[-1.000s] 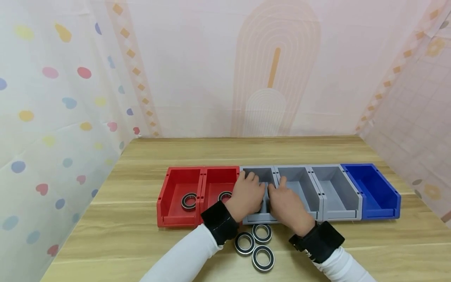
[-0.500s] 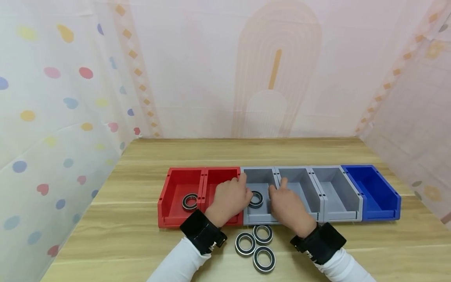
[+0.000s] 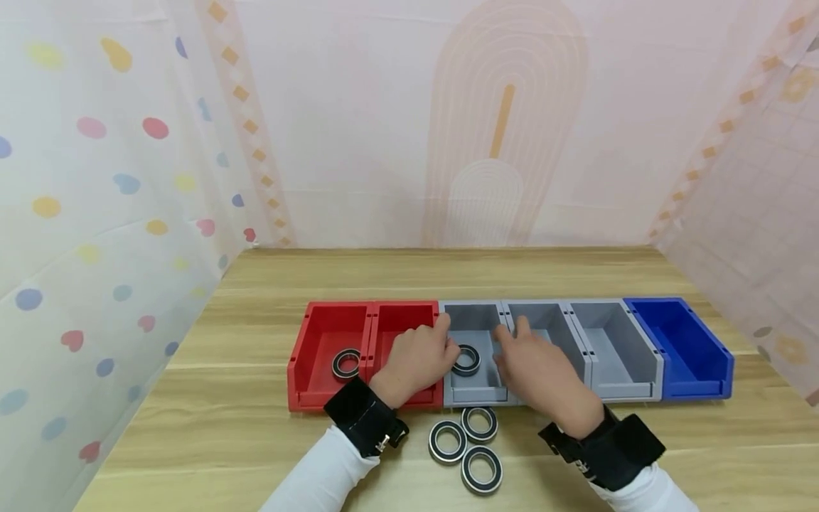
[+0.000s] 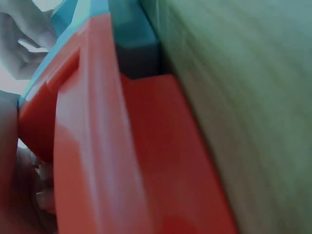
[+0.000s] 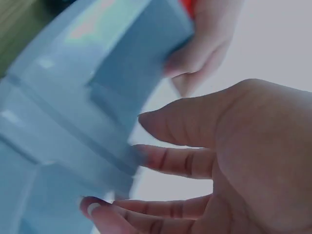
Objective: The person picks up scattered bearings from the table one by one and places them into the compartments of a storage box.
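My left hand straddles the side walls where the second red bin meets the first grey bin. Its thumb lies on the grey side, and curled fingertips show inside the red bin in the left wrist view. Right beside that thumb, a bearing lies in the first grey bin, partly covered. My right hand hovers over the wall between the first grey bin and the second grey bin. In the right wrist view its thumb and fingers are spread, holding nothing.
Several bins form one row. The first red bin contains a bearing. The third grey bin and the blue bin stand at the right. On the table in front lie three bearings.
My left hand has shifted left from the first grey bin to the red-grey divider, uncovering the bearing there. My right hand has loosened from the grey divider and moved slightly right.
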The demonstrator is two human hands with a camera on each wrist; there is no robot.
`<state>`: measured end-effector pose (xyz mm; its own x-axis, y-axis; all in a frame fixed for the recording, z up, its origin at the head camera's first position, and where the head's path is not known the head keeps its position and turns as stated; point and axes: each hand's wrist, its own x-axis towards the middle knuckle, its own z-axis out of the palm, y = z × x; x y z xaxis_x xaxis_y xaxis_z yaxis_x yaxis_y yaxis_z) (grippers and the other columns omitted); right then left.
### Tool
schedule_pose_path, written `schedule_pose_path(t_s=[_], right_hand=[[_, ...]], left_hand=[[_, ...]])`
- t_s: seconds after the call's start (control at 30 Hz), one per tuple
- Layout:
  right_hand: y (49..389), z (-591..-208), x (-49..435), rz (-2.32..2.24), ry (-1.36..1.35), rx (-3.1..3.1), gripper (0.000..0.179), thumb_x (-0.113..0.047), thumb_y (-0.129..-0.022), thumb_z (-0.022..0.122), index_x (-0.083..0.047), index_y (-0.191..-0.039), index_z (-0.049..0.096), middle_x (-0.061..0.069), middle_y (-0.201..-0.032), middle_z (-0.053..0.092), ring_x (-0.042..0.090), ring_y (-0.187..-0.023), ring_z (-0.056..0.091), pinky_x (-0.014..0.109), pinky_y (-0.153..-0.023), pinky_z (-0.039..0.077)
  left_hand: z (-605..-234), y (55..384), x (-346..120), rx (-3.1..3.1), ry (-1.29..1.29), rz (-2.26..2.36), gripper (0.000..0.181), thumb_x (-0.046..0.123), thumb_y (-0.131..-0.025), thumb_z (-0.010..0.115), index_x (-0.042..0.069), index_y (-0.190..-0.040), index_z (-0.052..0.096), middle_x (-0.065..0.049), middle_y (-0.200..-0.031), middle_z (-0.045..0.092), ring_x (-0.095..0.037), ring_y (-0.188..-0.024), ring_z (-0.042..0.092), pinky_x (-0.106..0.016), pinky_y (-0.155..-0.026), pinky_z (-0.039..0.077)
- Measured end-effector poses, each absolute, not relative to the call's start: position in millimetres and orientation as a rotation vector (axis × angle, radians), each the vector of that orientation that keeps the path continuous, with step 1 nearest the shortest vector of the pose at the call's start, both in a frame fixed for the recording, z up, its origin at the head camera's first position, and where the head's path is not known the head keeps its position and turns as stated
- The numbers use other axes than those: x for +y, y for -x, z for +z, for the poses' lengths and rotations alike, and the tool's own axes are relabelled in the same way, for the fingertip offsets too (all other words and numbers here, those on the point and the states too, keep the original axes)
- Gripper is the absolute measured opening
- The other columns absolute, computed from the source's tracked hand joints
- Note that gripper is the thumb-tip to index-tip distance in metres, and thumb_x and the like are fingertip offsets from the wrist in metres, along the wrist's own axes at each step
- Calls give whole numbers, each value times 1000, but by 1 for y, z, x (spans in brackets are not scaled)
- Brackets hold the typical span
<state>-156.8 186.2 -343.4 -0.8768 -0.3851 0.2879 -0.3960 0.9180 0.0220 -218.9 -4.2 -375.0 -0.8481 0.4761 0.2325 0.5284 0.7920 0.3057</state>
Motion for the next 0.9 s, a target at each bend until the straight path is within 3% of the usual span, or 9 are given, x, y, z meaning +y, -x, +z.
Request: schedule_pose_path(t_s=[0.2, 0.3, 0.63, 0.9], right_hand=[[140, -331, 178, -18, -681, -2762, 27, -23, -83, 64, -6, -103, 57, 6, -89, 50, 21, -69, 48, 28, -55, 44], [130, -331, 170, -101, -710, -2756, 30, -25, -81, 66, -6, -102, 58, 7, -90, 52, 22, -72, 48, 29, -55, 45], [107, -343, 131, 94, -1391, -2836, 31, -32, -84, 63, -17, -111, 57, -6, -95, 50, 5, -80, 47, 19, -70, 45], [112, -357, 126, -27, -1367, -2929, 41, -42, -78, 68, -20, -110, 56, -4, -101, 52, 7, -78, 53, 21, -66, 47]], left_hand=[[-376, 218, -6, -2836, 810, -564, 16, 26, -84, 52, 14, -88, 43, 1, -47, 39, -11, -35, 39, -21, -35, 33], [-377, 216, -6, -2846, 801, -583, 16, 26, -83, 51, 14, -90, 43, 1, -47, 40, -11, -35, 39, -21, -35, 33], [-377, 215, -4, -2816, 772, -539, 16, 26, -82, 51, 14, -87, 41, 1, -47, 38, -10, -35, 38, -20, -35, 34], [-376, 219, -4, -2827, 775, -526, 16, 26, -82, 50, 13, -88, 42, 0, -47, 38, -12, -34, 37, -21, -34, 32]])
